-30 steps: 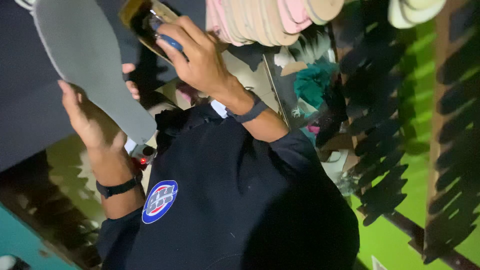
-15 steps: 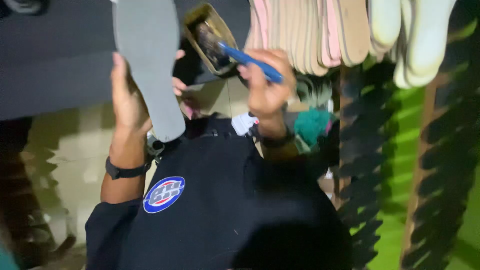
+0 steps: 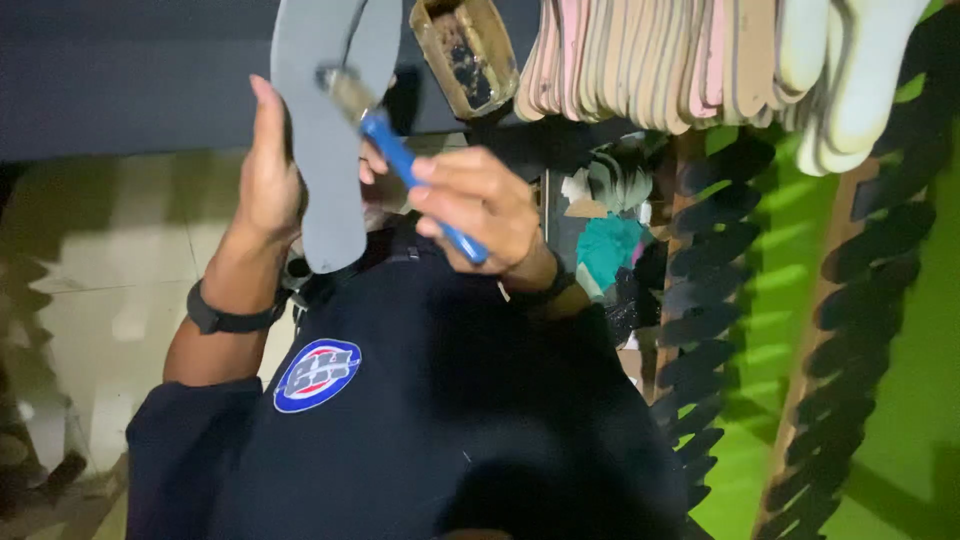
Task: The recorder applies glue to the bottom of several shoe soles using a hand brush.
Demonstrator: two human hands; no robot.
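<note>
Pale tiled floor (image 3: pixel 110 250) fills the left of our view, dim and patchy with shadow, and above it runs a dark flat surface (image 3: pixel 120 70) whose nature we cannot tell. Next comes our left hand (image 3: pixel 268 180), wearing a dark wristband (image 3: pixel 228 318); its grip is closed around the edge of a grey shoe insole (image 3: pixel 325 150), which stands nearly upright with its rounded end low, near our chest. Across the face of that insole lies the bristle end of a blue-handled brush (image 3: pixel 400 160) (the bristles touch the grey surface near its upper half). Our right hand (image 3: pixel 478 205) has the brush's handle pinched between thumb and fingers, grip firmly closed on it, the handle slanting down to the right. Below both hands we see our dark shirt (image 3: pixel 440 420) with a round blue, white and red patch (image 3: pixel 318 373) on the left side of the chest. Just above the right hand sits a small open tin (image 3: pixel 465 55), brownish and smeared inside, apart from the brush. Further right a row of insoles (image 3: pixel 660 55) stands packed edge to edge in pink, tan and cream. Beneath them a teal scrap (image 3: pixel 612 250) lies among clutter, and at the far right wooden racks (image 3: pixel 850 300) of dark pegs lean against a green wall (image 3: pixel 900 400)
</note>
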